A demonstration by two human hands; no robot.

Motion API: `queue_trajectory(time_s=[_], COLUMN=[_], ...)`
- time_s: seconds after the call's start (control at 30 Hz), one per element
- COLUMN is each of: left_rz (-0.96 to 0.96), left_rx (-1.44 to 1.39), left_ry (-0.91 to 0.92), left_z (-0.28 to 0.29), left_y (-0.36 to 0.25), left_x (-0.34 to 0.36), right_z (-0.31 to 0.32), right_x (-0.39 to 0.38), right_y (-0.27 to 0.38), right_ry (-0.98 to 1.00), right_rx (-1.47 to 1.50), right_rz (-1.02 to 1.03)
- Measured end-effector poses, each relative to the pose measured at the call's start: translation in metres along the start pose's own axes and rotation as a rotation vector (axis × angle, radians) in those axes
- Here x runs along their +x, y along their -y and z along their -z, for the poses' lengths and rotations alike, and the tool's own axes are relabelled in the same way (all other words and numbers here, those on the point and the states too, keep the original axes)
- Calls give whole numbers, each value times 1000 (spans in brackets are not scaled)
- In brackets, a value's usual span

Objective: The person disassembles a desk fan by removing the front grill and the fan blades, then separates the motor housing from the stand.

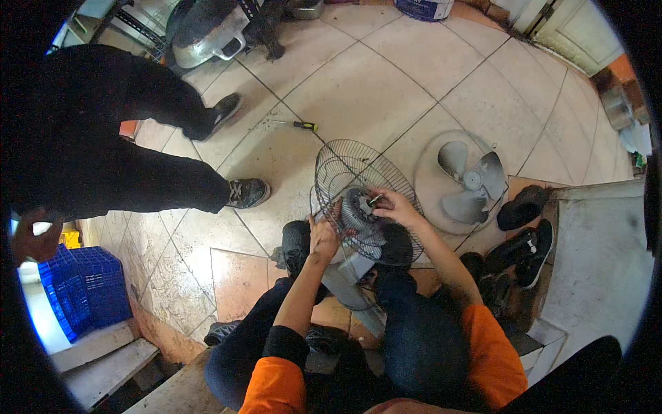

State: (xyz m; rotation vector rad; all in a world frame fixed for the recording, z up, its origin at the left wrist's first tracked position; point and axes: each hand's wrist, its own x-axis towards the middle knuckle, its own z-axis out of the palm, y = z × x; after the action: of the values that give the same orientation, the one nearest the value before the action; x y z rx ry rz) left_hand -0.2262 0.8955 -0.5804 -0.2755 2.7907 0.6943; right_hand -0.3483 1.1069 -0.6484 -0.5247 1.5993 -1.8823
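Note:
A fan sits between my knees, its round wire guard (328, 181) tilted and its grey ribbed motor (356, 209) showing in the middle. My left hand (323, 239) is closed around the near left side of the guard, next to the motor; some of its fingers are hidden behind the wires. At the motor's front, my right hand (394, 208) pinches the thin shaft (374, 201) with its fingertips. The pale fan stand (348, 288) slopes down toward me. To the right, a grey three-bladed fan blade (472, 181) lies on a round wire front guard (429, 196).
A screwdriver (305, 126) lies on the tiles beyond the fan. Another person's legs (162, 176) stand at left, beside a blue crate (86, 286). Dark shoes (527, 252) line the right side by a white panel (600, 255). A large metal pot (210, 38) is at the back left.

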Motion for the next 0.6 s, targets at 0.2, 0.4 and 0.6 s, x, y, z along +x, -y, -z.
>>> queue_trajectory(time_s=[0.2,0.4,0.6], left_rz=[55,10,54], left_rx=[69,45,-15], left_ry=[73,23,84], left_z=[-2,-17,-1], left_y=[6,6,3], left_x=[1,5,-4], right_z=[-33,7,-13], right_x=[19,23,31], right_y=[75,39,85], right_ry=[-26,199,157], right_rx=[-602,-623,-605], right_rz=[-466,67,-152])
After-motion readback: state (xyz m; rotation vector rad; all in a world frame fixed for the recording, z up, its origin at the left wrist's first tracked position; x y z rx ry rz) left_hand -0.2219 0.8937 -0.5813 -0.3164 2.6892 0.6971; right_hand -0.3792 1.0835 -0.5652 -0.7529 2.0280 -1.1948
